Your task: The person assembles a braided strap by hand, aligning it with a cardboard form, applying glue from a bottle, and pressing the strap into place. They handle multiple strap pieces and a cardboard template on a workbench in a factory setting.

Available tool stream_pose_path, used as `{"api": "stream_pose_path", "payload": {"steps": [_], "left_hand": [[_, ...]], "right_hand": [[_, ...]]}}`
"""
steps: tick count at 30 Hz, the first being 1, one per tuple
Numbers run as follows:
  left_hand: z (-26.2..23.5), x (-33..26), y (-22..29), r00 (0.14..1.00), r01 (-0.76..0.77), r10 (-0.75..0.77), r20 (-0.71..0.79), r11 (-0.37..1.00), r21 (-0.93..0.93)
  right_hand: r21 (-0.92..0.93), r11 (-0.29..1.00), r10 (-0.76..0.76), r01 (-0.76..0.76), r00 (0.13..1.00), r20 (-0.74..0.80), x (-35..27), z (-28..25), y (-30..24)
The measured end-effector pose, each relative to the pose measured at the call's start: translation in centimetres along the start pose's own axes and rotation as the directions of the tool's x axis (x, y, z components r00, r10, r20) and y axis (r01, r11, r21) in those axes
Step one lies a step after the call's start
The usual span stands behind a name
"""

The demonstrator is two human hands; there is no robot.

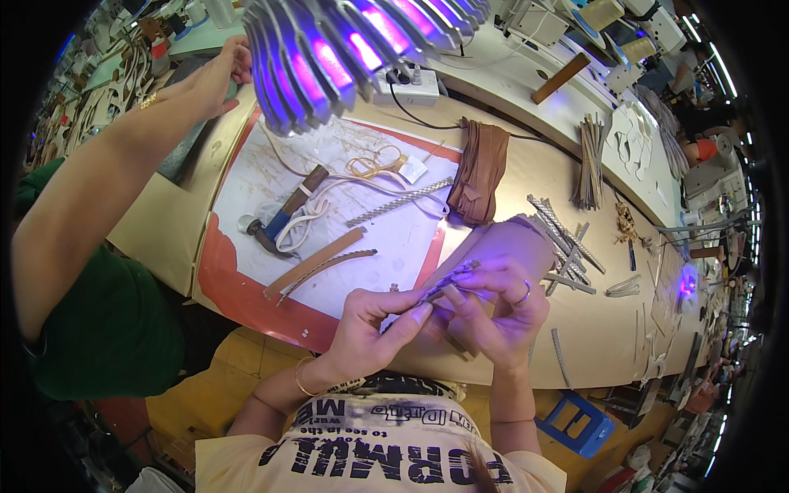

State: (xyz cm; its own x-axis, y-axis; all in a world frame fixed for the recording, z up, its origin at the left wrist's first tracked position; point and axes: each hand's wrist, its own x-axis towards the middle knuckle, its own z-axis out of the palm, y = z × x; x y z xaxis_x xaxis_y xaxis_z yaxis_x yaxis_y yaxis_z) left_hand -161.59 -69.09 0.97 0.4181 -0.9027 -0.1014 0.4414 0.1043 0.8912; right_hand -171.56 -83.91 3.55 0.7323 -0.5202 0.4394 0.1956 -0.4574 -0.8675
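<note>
In front of my chest, my left hand (pixel 376 327) pinches one part of a narrow braided strap (pixel 442 285) between thumb and finger. My right hand (pixel 500 311) grips the same strap a little further along, thumb and fingertips pressed together. Purple lamp light tints the strap and the fingers, so its true colour is hard to tell. Behind the right hand lies a broad brownish rounded piece (pixel 519 242), partly hidden by the hand. Closest on the left are a flat brown strip (pixel 316 261) and a thin dark braided strip (pixel 337 261) on the white sheet.
A finned lamp (pixel 353 53) glows purple overhead. A hammer (pixel 283 214), a pale braided strap (pixel 400 202) and loose cords lie on the sheet. Brown leather strips (pixel 478 168) and several braided straps (pixel 567 238) are further right. A co-worker's arm (pixel 103 193) reaches in at left. A blue stool (pixel 575 423) stands below.
</note>
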Motion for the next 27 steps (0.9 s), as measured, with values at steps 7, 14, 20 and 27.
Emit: {"api": "stream_pose_path", "payload": {"steps": [7, 14, 20, 27], "left_hand": [[0.3, 0.1, -0.3, 1.0, -0.027, 0.028, -0.012, 1.0, 0.015], [0.4, -0.2, -0.3, 0.999, -0.032, 0.033, -0.01, 0.994, 0.109], [0.2, 0.3, 0.0, 0.998, -0.028, 0.037, -0.046, 0.983, 0.182], [-0.4, 1.1, 1.1, 0.997, -0.045, 0.059, -0.047, 0.965, 0.259]], "right_hand": [[-0.057, 0.998, 0.03, -0.031, 0.999, -0.015, 0.2, -0.2, -0.3], [0.058, 0.994, 0.097, -0.094, 0.994, -0.048, 0.2, 0.1, 0.2], [0.096, 0.985, 0.144, -0.143, 0.99, -0.009, -0.2, 0.2, 0.4], [0.103, 0.968, 0.225, -0.228, 0.974, 0.042, -0.1, 0.1, -0.3]]}}
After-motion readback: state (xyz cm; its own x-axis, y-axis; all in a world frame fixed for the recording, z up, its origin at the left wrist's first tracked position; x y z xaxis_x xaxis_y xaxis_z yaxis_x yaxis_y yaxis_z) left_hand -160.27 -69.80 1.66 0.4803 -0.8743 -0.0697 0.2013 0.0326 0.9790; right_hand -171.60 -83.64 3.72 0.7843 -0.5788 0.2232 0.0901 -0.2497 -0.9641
